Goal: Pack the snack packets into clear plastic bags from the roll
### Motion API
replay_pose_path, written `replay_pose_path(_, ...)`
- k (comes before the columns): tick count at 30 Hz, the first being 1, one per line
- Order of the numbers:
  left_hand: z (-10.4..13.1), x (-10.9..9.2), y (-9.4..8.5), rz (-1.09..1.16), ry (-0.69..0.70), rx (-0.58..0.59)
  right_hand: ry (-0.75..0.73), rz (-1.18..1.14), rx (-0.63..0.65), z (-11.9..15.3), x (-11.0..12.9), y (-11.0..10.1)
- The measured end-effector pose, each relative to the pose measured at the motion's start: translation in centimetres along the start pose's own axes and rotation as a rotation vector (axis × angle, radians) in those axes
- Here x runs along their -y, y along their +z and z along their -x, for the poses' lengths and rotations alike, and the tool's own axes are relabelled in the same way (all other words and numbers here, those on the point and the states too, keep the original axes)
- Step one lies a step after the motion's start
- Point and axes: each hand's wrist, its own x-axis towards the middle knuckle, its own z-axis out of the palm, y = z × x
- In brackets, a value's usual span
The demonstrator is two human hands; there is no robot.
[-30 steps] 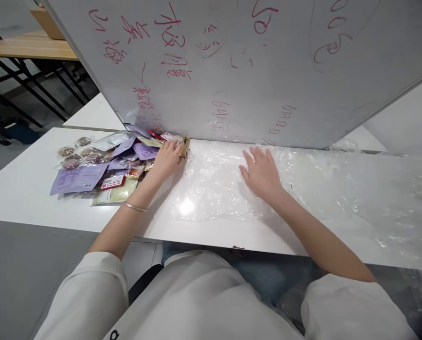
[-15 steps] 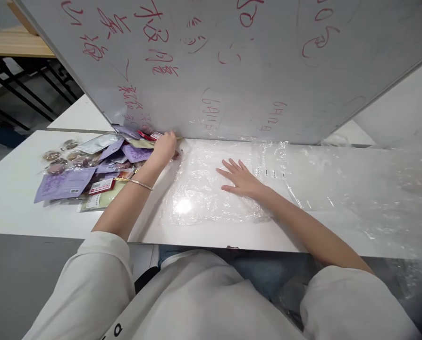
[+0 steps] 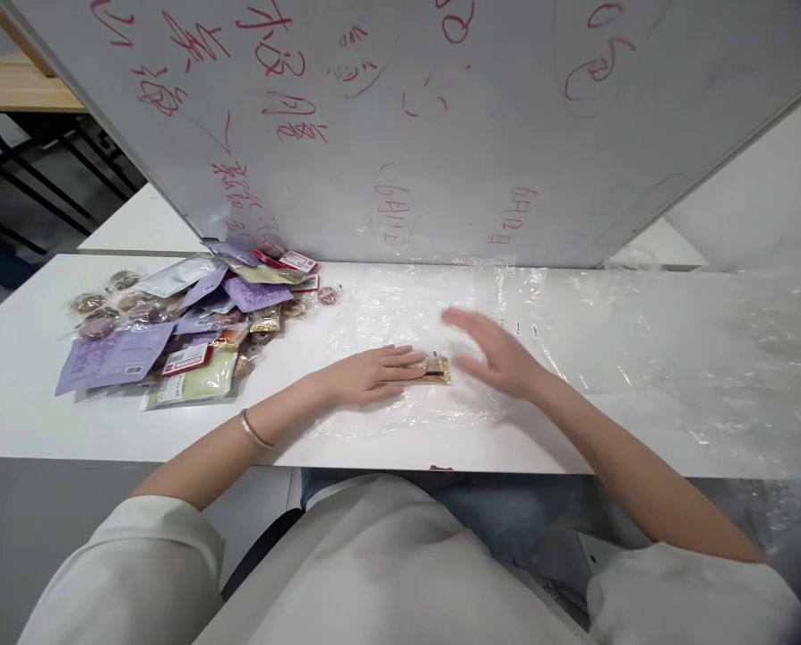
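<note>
My left hand (image 3: 366,374) lies flat, fingers stretched out, over a small gold packet (image 3: 437,371) with a dark stripe. Part of the packet is hidden under those fingers. Beneath it spreads a sheet of clear plastic film (image 3: 366,309) on the white table. To the right of the packet, my right hand (image 3: 498,354) is raised a little with thumb and fingers apart, slightly blurred and holding nothing. On the left is a heap of packets, among them a purple packet (image 3: 115,358), a pale green packet (image 3: 199,376) and a silver packet (image 3: 178,275).
A whiteboard (image 3: 434,134) with red writing stands along the back of the white table (image 3: 24,412). More bubbled plastic film (image 3: 729,358) stretches to the right and over the table's edge. A wooden desk (image 3: 24,85) is at the far left.
My left hand has moved from the heap to the middle of the film, where the gold packet now lies. My right hand has lifted from the film and shifted right.
</note>
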Motion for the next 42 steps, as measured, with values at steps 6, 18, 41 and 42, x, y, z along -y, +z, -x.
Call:
replay_pose_path(6,4.3,-0.9,-3.2,0.058,-0.19,-0.124,-0.128,0.153,0.326,5.2,2.6,1.3)
replay_pose_path(18,10.4,-2.4,-1.9,0.005,-0.503,0.016,0.597,-0.563,0.045,5.5,-3.8,-1.5)
replay_pose_path(41,8.9,-2.8,0.7,-0.469,-0.427,-0.524,0.2,0.537,-0.266,3.9,-3.4,-1.7)
replay_pose_path(42,8.7,-2.9,0.6,-0.415,-0.3,-0.405,0.057,0.502,-0.212,4.2,-2.8,-1.2)
